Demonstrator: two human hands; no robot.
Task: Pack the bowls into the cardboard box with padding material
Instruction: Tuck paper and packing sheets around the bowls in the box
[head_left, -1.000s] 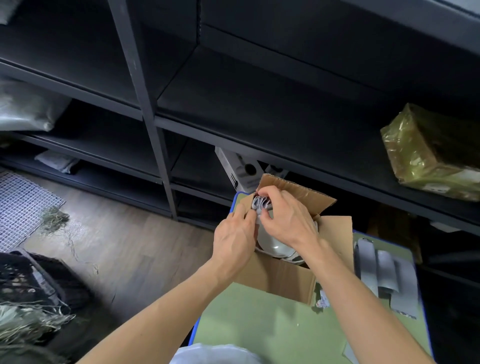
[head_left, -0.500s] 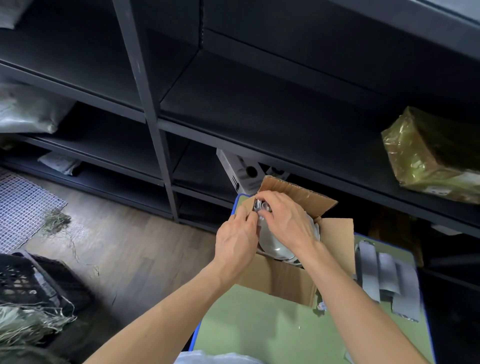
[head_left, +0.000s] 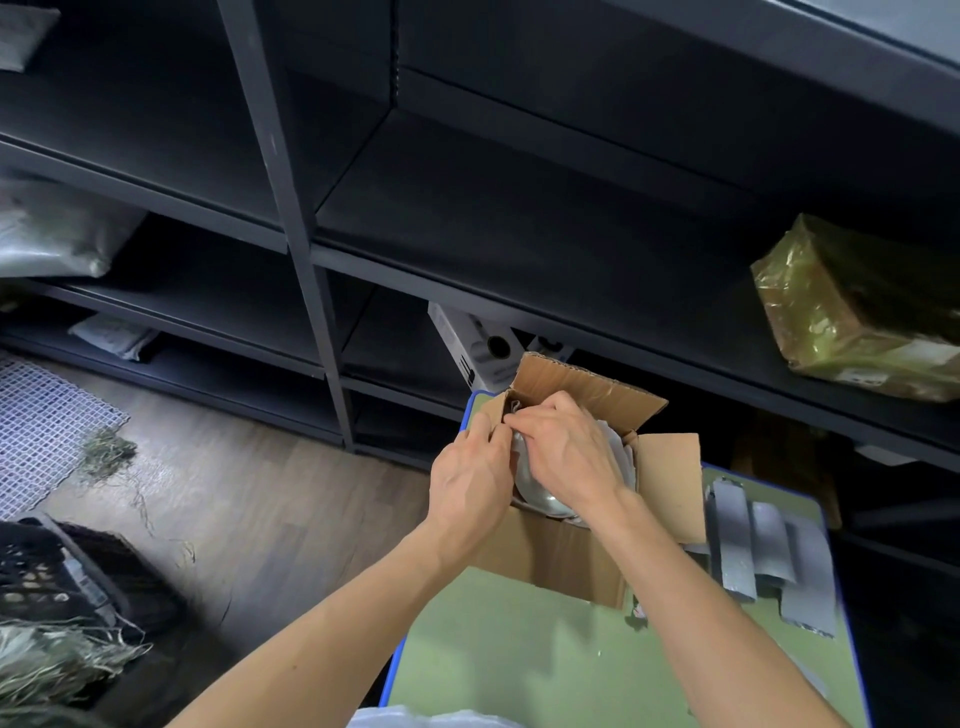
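Cardboard box (head_left: 550, 556) is sitting on the green table (head_left: 519, 665), near its far left corner, skewed to the table edge, opening facing up. The far flap is standing up and away, the right flap is lying spread outward, and the small left flap is sticking up beside the left hand (head_left: 470, 486).

Bowls (head_left: 540, 499) are sitting inside the box, mostly hidden under the hands. A shiny grey curved side is showing toward the camera; they are looking tipped on edge, but which way the openings point can't be told.

Both hands are meeting at the box's far left corner. Right hand (head_left: 569, 452) is reaching over the bowls with fingers curled, pinching the grey padding wad (head_left: 514, 407). Left hand's curled fingers are touching the same wad against the left wall, the grasp partly hidden by the right fingertips.

Grey strips (head_left: 737, 540) are lying flat on the table right of the box, long axes running near to far. Dark shelving (head_left: 291, 218) is standing behind, with a film-wrapped parcel (head_left: 857, 306) sitting on it at right.
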